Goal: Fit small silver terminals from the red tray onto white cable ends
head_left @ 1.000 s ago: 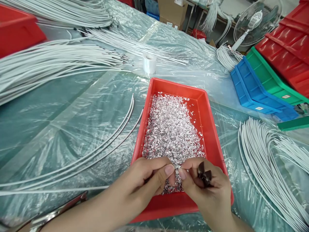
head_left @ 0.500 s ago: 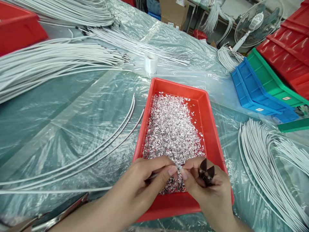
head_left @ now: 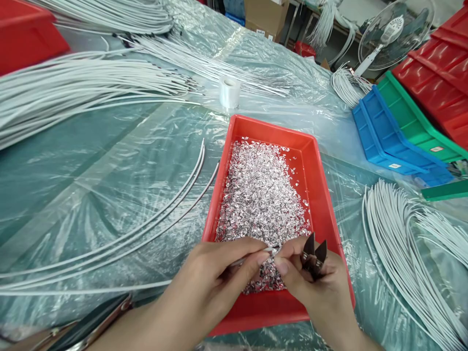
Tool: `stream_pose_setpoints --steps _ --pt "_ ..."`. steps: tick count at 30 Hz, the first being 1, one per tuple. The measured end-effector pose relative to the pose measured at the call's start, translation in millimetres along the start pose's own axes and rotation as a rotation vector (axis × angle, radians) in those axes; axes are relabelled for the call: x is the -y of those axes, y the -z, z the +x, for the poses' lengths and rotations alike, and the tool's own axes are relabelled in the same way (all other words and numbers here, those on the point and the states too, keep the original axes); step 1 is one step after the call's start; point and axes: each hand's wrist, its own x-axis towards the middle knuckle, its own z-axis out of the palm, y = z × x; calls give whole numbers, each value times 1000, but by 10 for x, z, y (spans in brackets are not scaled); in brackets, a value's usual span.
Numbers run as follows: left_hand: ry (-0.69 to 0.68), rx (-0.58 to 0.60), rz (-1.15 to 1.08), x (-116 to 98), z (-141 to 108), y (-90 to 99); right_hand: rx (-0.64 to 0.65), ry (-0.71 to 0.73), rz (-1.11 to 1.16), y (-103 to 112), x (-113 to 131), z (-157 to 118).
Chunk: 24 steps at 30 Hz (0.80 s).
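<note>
My left hand [head_left: 215,278] pinches the end of a thin white cable [head_left: 109,285] that runs off to the left across the table. My right hand [head_left: 314,282] holds a small dark cutter [head_left: 313,253], blades pointing up, while its thumb and forefinger meet the cable tip. Both hands hover over the near end of a red tray [head_left: 325,195] filled with several small shiny metal terminals [head_left: 261,195].
Bundles of white cables lie at the left [head_left: 73,92] and right [head_left: 405,234]. A tape roll [head_left: 229,91] stands beyond the tray. Blue [head_left: 383,136], green and red bins stack at right. A fan [head_left: 387,34] stands behind. Metal pliers [head_left: 91,326] lie near left.
The hands have drifted slightly; the cutter blades now point more upright and apart. The cable tip stays pinched between both hands.
</note>
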Motion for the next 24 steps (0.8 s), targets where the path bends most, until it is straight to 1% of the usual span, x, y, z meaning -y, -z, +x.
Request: stream_pose_setpoints --steps 3,8,10,17,21,22,24 --pt "-20 -62 16 23 -2 -2 12 -6 -4 -7 -14 -5" --pt "-73 -125 20 20 4 -5 -152 97 1 -33 -90 -31" --pt "-84 -136 13 13 5 -6 -179 124 1 -40 -110 -40" --pt "-153 -193 -21 2 -8 -6 -139 185 30 -41 -162 -39" --pt "-141 -176 3 9 -14 -7 -39 260 -2 5 -207 -10" --pt "-145 -179 10 11 -16 -8 -26 266 -9 9 -206 -7" --pt "-164 -191 24 15 -21 -11 -48 235 -21 1 -182 -12"
